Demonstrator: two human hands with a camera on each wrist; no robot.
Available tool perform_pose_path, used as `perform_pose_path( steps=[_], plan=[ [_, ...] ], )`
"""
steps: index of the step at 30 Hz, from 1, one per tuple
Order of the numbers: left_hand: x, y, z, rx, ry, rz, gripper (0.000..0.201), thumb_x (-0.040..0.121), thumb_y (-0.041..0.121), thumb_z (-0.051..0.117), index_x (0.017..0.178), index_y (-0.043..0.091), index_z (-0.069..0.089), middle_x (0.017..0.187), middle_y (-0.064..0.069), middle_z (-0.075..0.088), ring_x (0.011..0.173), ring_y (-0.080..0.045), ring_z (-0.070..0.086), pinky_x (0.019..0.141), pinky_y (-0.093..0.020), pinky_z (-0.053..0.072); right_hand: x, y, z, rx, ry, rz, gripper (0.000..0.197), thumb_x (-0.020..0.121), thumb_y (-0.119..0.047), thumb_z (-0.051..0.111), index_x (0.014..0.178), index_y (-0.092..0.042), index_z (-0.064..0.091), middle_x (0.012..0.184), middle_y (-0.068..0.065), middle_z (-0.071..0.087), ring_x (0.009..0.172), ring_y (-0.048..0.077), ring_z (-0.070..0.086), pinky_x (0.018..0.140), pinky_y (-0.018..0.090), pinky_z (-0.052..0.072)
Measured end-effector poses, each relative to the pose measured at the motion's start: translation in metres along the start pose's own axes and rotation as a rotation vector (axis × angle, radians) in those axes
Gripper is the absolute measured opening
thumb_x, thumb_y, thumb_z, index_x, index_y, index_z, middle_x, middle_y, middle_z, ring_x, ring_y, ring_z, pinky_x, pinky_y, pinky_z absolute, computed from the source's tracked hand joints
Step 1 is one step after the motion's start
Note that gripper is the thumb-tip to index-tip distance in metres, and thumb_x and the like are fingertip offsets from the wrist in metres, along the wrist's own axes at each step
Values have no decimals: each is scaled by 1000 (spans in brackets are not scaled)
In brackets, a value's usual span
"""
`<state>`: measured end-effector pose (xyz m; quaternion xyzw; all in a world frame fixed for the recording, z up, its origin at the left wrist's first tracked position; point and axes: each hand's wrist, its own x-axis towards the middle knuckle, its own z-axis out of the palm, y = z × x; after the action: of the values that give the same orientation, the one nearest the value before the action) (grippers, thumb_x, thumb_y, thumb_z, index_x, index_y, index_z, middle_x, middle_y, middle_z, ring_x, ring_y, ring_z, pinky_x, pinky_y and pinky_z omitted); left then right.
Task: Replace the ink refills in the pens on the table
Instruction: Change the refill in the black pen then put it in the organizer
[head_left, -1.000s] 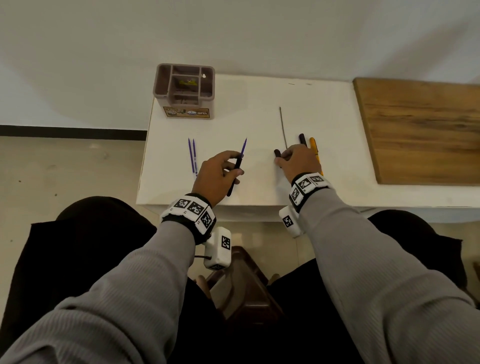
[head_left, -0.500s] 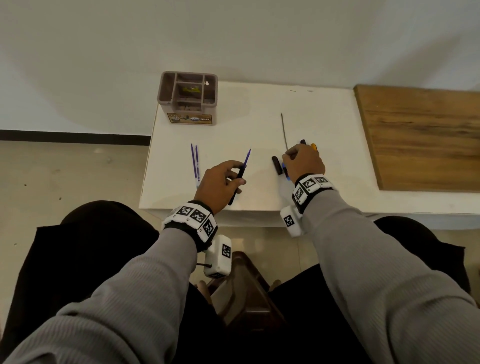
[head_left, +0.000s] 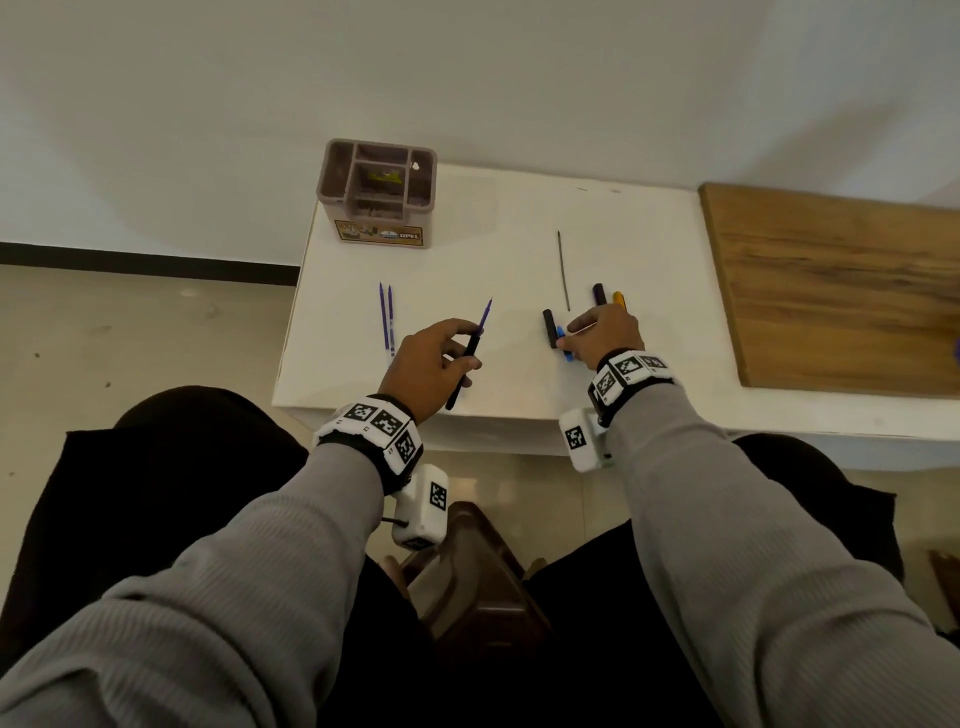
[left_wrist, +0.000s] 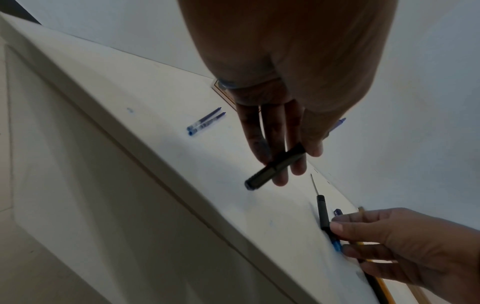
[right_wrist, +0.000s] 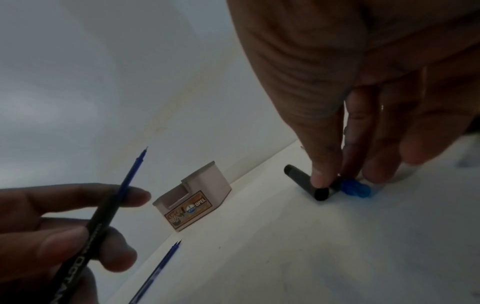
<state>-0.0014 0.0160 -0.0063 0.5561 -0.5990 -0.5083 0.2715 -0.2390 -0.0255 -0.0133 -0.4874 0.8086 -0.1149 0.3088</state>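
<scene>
The left hand (head_left: 426, 364) grips a black pen barrel (head_left: 464, 371) above the bench (head_left: 519, 249), a blue refill (head_left: 484, 314) sticking out of its far end. The right hand (head_left: 605, 335) curls its fingers (right_wrist: 323, 164) onto a black pen piece (right_wrist: 306, 182) and a small blue part (right_wrist: 354, 190) lying on the bench. Judged best: pick up one piece cleanly, keep the barrel steady and tilted, then fit the piece over the refill. Two spare refills (head_left: 387, 317) lie to the left.

The worktop (head_left: 519, 249) is viewed from above and forward-down by the head camera. It is seen close and low along each hand by the wrist cameras. The brown organiser (right_wrist: 192, 197) is shared by head and right-wrist views.
</scene>
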Motion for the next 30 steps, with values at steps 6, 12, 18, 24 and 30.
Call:
perform_pose_path(
  steps=[6, 12, 18, 24, 30],
  plan=[
    [-6, 2, -3, -2, 7, 5, 30, 89, 8, 61, 115, 23, 60, 93, -9, 73, 72, -21, 72, 69, -31, 56, -6, 2, 2, 58, 5, 35, 28, 77, -8, 77, 104, -6, 69, 140, 11, 52, 122, 25, 57, 87, 28, 49],
    [-5, 2, -2, 33, -5, 11, 31, 88, 9, 62, 116, 22, 60, 94, -9, 72, 72, -20, 73, 67, -28, 56, -18, -27, 7, 599, 32, -104, 24, 84, 0, 64, 108, -2, 64, 80, 7, 65, 78, 25, 68, 79, 38, 59],
    [-3, 0, 0, 83, -24, 13, 31, 88, 9, 62, 116, 24, 61, 94, -10, 71, 70, -21, 72, 69, -35, 60, -35, -63, 16, 1039, -118, -136, 18, 87, 4, 62, 101, -9, 60, 82, 15, 69, 74, 26, 70, 72, 33, 60],
    [-4, 2, 0, 98, -17, 13, 34, 89, 9, 62, 120, 21, 59, 96, -9, 71, 68, -20, 72, 65, -28, 58, -41, -64, 19, 990, -149, -191, 22, 87, 3, 62, 108, -4, 60, 85, 16, 69, 75, 26, 71, 74, 35, 61],
    [-7, 4, -1, 113, -6, 13, 34, 88, 9, 61, 120, 21, 61, 89, -9, 72, 65, -24, 71, 61, -36, 60, -46, -65, 17, 1048, -218, -192, 21, 89, 4, 60, 109, -4, 59, 82, 14, 69, 74, 26, 71, 74, 35, 60]
  ],
)
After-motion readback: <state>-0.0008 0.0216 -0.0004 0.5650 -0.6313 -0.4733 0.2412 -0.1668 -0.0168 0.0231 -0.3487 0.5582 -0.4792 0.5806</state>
